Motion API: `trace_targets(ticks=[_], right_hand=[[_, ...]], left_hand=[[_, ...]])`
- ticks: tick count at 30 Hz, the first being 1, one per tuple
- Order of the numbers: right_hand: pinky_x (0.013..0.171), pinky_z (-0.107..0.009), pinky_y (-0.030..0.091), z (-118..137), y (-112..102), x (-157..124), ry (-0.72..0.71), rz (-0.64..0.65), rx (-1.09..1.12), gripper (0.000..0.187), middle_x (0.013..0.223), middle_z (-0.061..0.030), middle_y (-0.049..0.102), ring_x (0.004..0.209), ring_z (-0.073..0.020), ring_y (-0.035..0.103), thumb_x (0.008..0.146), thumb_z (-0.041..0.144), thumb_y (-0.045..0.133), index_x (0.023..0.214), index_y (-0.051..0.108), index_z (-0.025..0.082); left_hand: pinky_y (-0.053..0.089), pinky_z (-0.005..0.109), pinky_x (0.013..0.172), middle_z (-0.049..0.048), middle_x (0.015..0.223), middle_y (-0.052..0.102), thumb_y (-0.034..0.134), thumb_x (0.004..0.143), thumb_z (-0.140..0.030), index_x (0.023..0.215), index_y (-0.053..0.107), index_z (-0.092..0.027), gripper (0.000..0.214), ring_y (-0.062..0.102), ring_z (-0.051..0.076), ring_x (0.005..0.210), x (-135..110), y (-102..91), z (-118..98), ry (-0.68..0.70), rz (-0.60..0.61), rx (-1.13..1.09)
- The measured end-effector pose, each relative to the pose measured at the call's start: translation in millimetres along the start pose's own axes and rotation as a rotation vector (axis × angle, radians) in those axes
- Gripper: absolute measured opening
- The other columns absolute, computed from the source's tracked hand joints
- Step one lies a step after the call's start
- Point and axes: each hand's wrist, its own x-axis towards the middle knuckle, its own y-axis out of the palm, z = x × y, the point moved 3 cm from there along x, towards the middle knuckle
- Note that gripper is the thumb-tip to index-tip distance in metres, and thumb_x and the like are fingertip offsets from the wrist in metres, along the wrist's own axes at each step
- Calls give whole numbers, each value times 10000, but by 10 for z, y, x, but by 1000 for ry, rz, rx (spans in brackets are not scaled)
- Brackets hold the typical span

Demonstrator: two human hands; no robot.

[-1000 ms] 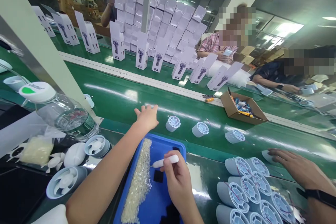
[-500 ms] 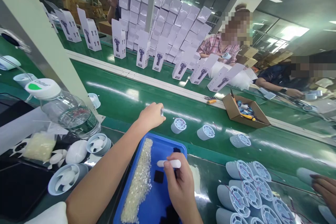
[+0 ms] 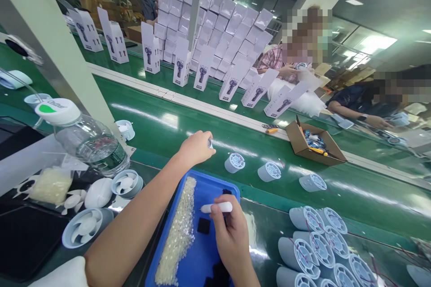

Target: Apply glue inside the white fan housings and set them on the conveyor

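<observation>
My left hand (image 3: 198, 148) reaches over the green belt (image 3: 144, 130), fingers closed round a pale blue part mostly hidden by them; only a bit of its rim shows. In my right hand (image 3: 233, 226), above the blue tray (image 3: 210, 251), is a white pen-shaped tool (image 3: 220, 207) with a thin tip pointing left. Small translucent rings (image 3: 177, 237) lie heaped along the tray's left side. A black square pad (image 3: 204, 225) lies below the tool, with several more dark pads near the tray's front. Just right of my left hand stands a light blue fan housing (image 3: 235, 163) on the belt.
Several housings with thin wires (image 3: 306, 255) are stacked at right. A water bottle (image 3: 90, 143) and fan parts (image 3: 126, 184) stand at left. Beyond are a cardboard box of tools (image 3: 314, 143), upright white boxes (image 3: 182, 65), and co-workers. A metal post (image 3: 63, 45) rises at left.
The housings on the near belt have shifted right, and my left hand slightly with them. Upright boxes on the far belt have slid a little left. A co-worker's hand at the right edge has gone.
</observation>
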Motion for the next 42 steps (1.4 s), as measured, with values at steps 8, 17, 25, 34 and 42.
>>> trace_targets(ticks=[8,17,25,34,42], right_hand=[[608,-250,452,43,-94,-4,-44,-159,-83,52,784,-3,568,670,-140,569,906,249,501,884,541,225],[637,-254,449,-22,15,-26,39,25,27,87,802,-1,583,693,-141,581,915,296,487,899,543,231],[620,-267,454,-43,-18,-37,69,-26,50,108,767,-7,591,669,-151,586,905,305,499,896,555,213],[579,-252,415,13,-25,0,52,0,-25,125,710,14,547,631,-137,538,918,300,480,828,511,218],[631,-247,411,75,-28,14,-67,24,-43,103,759,11,510,690,-131,511,923,244,466,827,496,220]], left_hand=[[458,348,835,99,1161,582,545,731,-352,1127,561,-210,420,588,256,1003,-17,-37,-10,-12,1,5],[455,347,847,97,1152,588,548,724,-356,1123,566,-207,426,588,255,1005,-8,-24,-26,-3,6,7],[459,337,831,93,1142,590,552,725,-354,1107,565,-214,408,590,249,991,-10,-40,-2,4,-3,3],[466,340,820,97,1148,594,549,728,-356,1119,564,-212,416,594,254,992,-20,-58,-10,4,-5,-1],[466,345,832,100,1139,596,556,718,-345,1100,573,-209,406,595,257,990,-17,-43,-40,19,-11,5]])
